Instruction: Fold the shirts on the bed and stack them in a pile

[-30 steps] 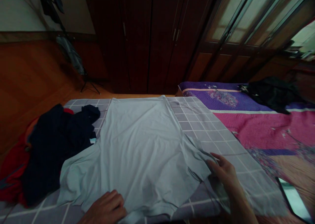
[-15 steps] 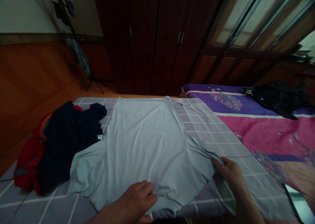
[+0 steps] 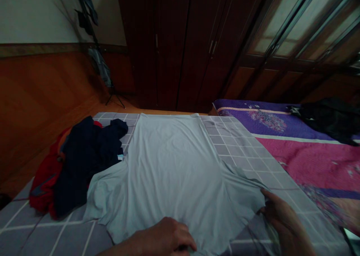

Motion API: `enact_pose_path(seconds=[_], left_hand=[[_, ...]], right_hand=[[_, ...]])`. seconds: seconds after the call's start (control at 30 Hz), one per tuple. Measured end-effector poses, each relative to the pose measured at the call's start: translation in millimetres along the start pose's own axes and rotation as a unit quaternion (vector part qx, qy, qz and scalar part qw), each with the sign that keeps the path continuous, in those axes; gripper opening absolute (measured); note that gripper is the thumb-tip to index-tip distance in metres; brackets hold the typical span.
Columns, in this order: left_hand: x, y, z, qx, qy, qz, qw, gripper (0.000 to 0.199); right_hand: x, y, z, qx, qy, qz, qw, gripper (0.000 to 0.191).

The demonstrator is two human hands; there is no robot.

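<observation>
A pale grey-blue T-shirt (image 3: 171, 173) lies spread over the checked cover, its hem at the far end and its neck end towards me. My left hand (image 3: 171, 235) is closed at the near edge of the shirt, around the collar, with a bit of fabric showing at the fingers. My right hand (image 3: 278, 211) pinches the end of the right sleeve and holds it drawn out to the side. The left sleeve lies loose, and the body of the shirt has soft lengthwise wrinkles.
A heap of navy clothing (image 3: 87, 154) with a red garment (image 3: 45, 188) lies left of the shirt on the grey checked cover (image 3: 239, 143). To the right is a purple and pink bed (image 3: 295, 154) with a black garment (image 3: 329, 115). Dark wardrobes (image 3: 174, 50) and a coat stand (image 3: 104, 68) are behind.
My right hand has moved right and slightly down, stretching the right sleeve outward. My left hand has shifted right and down along the near edge, and the shirt's near part looks smoother.
</observation>
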State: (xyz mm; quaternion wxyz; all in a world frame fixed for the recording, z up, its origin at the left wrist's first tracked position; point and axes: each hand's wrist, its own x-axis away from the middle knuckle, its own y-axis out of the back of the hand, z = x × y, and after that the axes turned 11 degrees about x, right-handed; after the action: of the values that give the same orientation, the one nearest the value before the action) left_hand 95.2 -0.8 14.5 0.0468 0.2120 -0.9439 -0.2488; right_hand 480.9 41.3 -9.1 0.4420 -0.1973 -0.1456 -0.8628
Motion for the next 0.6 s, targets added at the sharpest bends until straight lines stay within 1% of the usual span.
enact_pose_path(seconds=[0.03, 0.1, 0.13, 0.17, 0.2, 0.27, 0.3, 0.33, 0.37, 0.4, 0.43, 0.47, 0.5, 0.53, 0.57, 0.6], left_hand=[[-0.8, 3.8, -3.6, 0.005, 0.002, -0.001, 1.000, 0.022], [2.8, 15.3, -11.9, 0.014, 0.020, -0.016, 1.000, 0.025], [7.0, 22.6, -15.7, 0.020, 0.044, -0.039, 0.998, 0.025], [12.6, 30.2, -18.7, 0.028, 0.076, -0.073, 0.994, 0.024], [19.3, 37.8, -20.3, 0.037, 0.113, -0.116, 0.986, 0.023], [34.2, 50.4, -18.4, 0.067, 0.185, -0.213, 0.957, 0.021], [41.6, 54.6, -15.1, 0.086, 0.213, -0.257, 0.939, 0.021], [48.4, 57.0, -10.4, 0.107, 0.236, -0.292, 0.920, 0.022], [54.2, 57.6, -5.0, 0.130, 0.254, -0.319, 0.904, 0.025], [58.7, 56.6, 0.6, 0.152, 0.268, -0.338, 0.889, 0.027], [61.8, 54.3, 5.9, 0.171, 0.277, -0.350, 0.878, 0.030], [63.4, 51.2, 10.3, 0.184, 0.283, -0.357, 0.871, 0.032], [63.7, 48.0, 13.4, 0.190, 0.287, -0.361, 0.867, 0.034], [62.7, 45.2, 15.1, 0.188, 0.290, -0.361, 0.866, 0.035], [60.7, 43.3, 15.4, 0.182, 0.291, -0.357, 0.869, 0.035], [57.9, 42.8, 14.3, 0.173, 0.292, -0.350, 0.873, 0.035]], right_hand=[[0.6, -2.2, 3.7, -0.015, -0.024, 0.007, 1.000, 0.020], [3.8, -7.7, 13.0, -0.005, -0.034, 0.000, 0.999, 0.021], [6.7, -11.7, 17.9, -0.003, -0.026, -0.012, 1.000, 0.022], [10.8, -17.0, 22.5, 0.004, -0.005, -0.029, 1.000, 0.023], [16.4, -24.1, 26.4, 0.017, 0.026, -0.047, 0.998, 0.025], [32.8, -44.9, 30.5, 0.082, 0.109, -0.063, 0.989, 0.032], [43.5, -58.8, 30.1, 0.134, 0.156, -0.054, 0.977, 0.037], [55.5, -74.6, 28.0, 0.202, 0.209, -0.030, 0.956, 0.040], [68.2, -91.4, 24.2, 0.272, 0.266, 0.011, 0.925, 0.041], [80.9, -108.1, 19.0, 0.344, 0.328, 0.057, 0.878, 0.039], [92.9, -123.7, 13.0, 0.414, 0.391, 0.110, 0.815, 0.035], [103.3, -136.9, 6.6, 0.485, 0.438, 0.155, 0.741, 0.035], [111.7, -146.8, 0.4, 0.547, 0.464, 0.187, 0.671, 0.037], [117.8, -152.8, -5.2, 0.594, 0.479, 0.207, 0.612, 0.038], [121.5, -154.8, -9.7, 0.625, 0.485, 0.214, 0.573, 0.037], [123.2, -153.0, -13.2, 0.639, 0.488, 0.212, 0.555, 0.034]])
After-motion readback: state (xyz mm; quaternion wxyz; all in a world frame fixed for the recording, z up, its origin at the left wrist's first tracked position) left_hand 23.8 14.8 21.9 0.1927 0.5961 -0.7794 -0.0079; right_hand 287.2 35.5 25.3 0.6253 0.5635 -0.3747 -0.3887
